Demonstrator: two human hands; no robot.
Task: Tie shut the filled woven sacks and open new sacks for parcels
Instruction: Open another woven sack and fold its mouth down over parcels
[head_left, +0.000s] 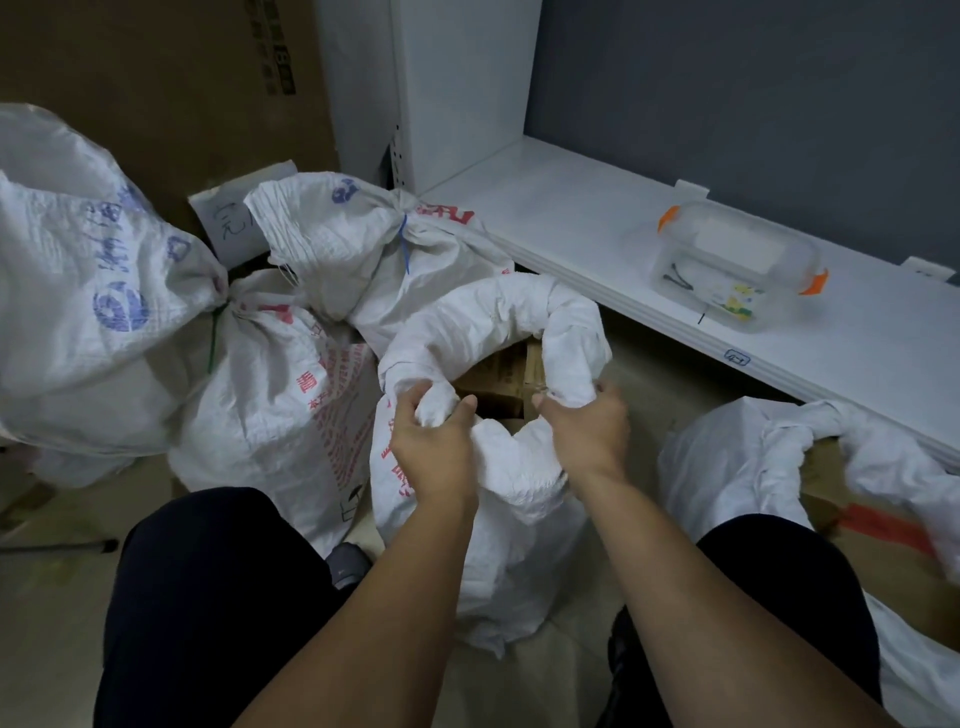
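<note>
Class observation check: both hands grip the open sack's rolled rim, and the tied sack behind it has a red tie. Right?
The head view shows the tie on the tied sack is blue, not red. The left hand and right hand do grip the rim of the open sack.

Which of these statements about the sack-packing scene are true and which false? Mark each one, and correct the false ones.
1. The left hand and right hand both grip the rolled rim of the open sack. True.
2. The open sack is empty. False: cardboard boxes show inside.
3. A tied sack behind it has a blue tie. True.
4. The clear box lies on the floor. False: it sits on the white shelf.
</note>
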